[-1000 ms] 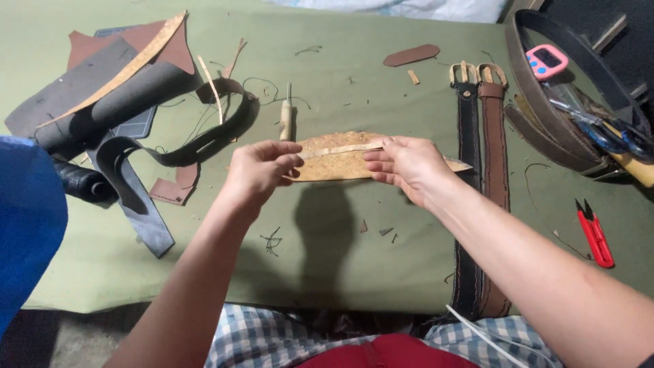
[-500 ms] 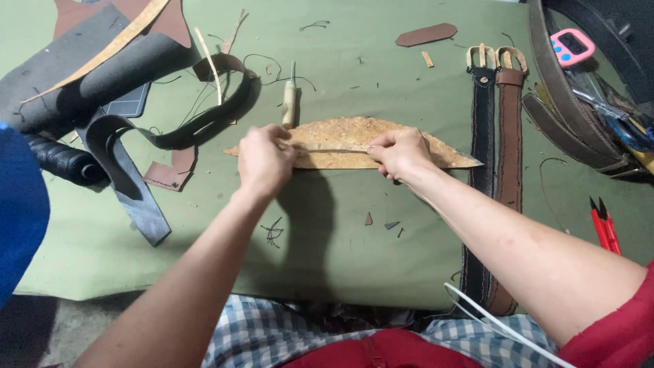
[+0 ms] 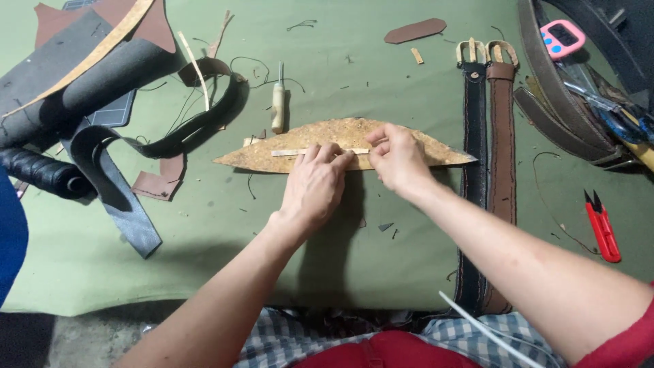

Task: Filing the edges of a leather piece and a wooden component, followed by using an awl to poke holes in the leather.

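Green cloth is covering the workbench, and the tan leather piece (image 3: 340, 140) is lying at the centre of the frame. Left hand (image 3: 315, 184) is pressing a thin pale strip (image 3: 306, 152) onto it with flat, extended fingers, while right hand (image 3: 397, 158) is pinching the strip's end. If the pinch is pulling sideways, I think the strip could be sliding crooked.

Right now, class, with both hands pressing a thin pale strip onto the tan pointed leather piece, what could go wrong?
1. The thin pale strip may shift or lie crooked on the tan pointed leather piece under the left hand and right hand.
2. The wooden-handled awl lies close by; a hand could catch it.
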